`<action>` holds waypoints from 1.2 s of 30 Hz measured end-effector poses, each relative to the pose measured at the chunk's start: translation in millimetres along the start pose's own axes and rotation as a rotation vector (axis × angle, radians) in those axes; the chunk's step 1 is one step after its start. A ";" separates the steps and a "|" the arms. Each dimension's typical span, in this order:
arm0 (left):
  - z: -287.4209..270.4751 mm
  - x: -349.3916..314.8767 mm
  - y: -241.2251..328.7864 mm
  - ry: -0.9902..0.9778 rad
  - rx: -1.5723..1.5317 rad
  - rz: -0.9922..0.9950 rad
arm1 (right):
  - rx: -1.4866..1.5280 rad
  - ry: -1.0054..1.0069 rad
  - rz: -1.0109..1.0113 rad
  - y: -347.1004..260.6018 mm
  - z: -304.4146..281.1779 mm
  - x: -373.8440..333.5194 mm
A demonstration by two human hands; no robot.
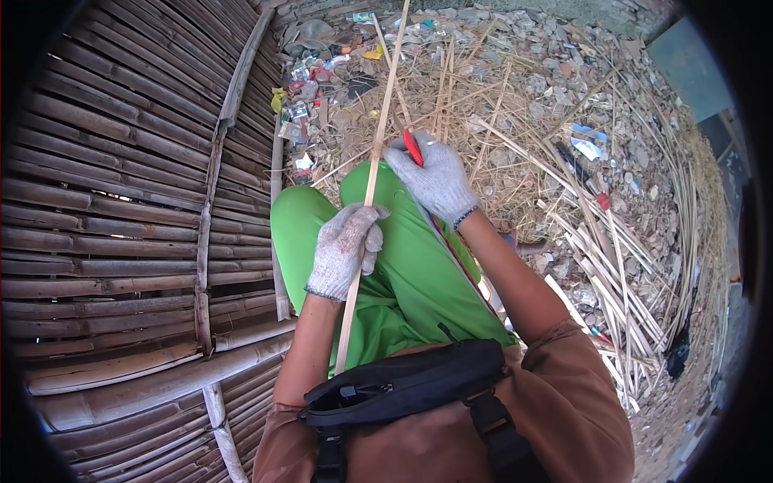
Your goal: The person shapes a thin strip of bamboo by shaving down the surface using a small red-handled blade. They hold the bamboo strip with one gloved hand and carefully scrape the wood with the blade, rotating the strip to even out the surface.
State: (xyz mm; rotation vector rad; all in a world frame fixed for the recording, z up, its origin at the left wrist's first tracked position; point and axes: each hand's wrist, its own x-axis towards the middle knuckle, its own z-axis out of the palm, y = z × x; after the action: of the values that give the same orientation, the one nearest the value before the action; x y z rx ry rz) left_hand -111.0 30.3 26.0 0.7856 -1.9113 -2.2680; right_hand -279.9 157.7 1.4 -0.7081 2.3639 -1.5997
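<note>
My left hand [345,248], in a whitish knit glove, is closed around a long pale bamboo strip [372,179]. The strip slants from my lap up past the far knee toward the top of the view. My right hand [436,175], gloved the same way, grips a knife [413,148] with a red handle. Its narrow blade points up and left, close beside the strip; whether it touches the strip I cannot tell. Both hands are above my legs in green trousers [419,249].
A slatted bamboo platform [113,217] fills the left side. Beyond my knees, rubble, litter and bamboo shavings [475,105] cover the ground. Cut bamboo strips [612,282] lie piled at the right. A black bag [411,382] rests against my front.
</note>
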 end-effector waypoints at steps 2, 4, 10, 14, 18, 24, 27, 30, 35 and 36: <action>6.2 -6.1 8.2 0.024 0.089 -0.006 | -0.172 0.057 -0.066 -12.1 1.3 -1.7; 11.3 -8.6 10.0 0.041 0.178 -0.011 | -0.234 0.038 -0.090 -18.5 -0.2 0.3; 11.4 -7.4 1.9 0.056 0.382 0.060 | -0.361 -0.051 -0.201 -2.9 10.2 3.9; 2.0 6.0 5.0 0.088 0.151 0.034 | -0.226 -0.091 -0.395 13.8 26.9 -14.6; -9.3 35.4 9.7 0.056 -0.175 0.108 | 0.199 -0.262 0.030 23.6 39.3 -27.6; -12.4 81.0 12.3 0.181 -0.179 0.276 | 0.083 -0.447 0.110 -22.7 25.0 -61.7; -3.1 76.9 14.6 0.225 -0.223 0.265 | 0.141 -0.550 0.232 -39.5 9.3 -70.5; -4.2 72.3 21.8 0.182 -0.186 0.360 | 0.331 -0.602 0.314 -34.5 -14.7 -73.1; -25.2 53.2 76.6 0.576 1.049 1.164 | 0.139 -0.499 0.141 -13.5 -65.0 -71.1; -27.0 51.1 98.7 0.449 1.215 1.251 | 0.136 -0.497 0.141 -6.3 -77.4 -68.6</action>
State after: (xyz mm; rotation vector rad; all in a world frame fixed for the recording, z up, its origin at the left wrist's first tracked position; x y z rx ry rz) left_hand -170.0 -35.1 99.1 -0.0406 -2.2886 -0.1500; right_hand -251.3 252.8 30.8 -0.7819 1.8861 -1.3230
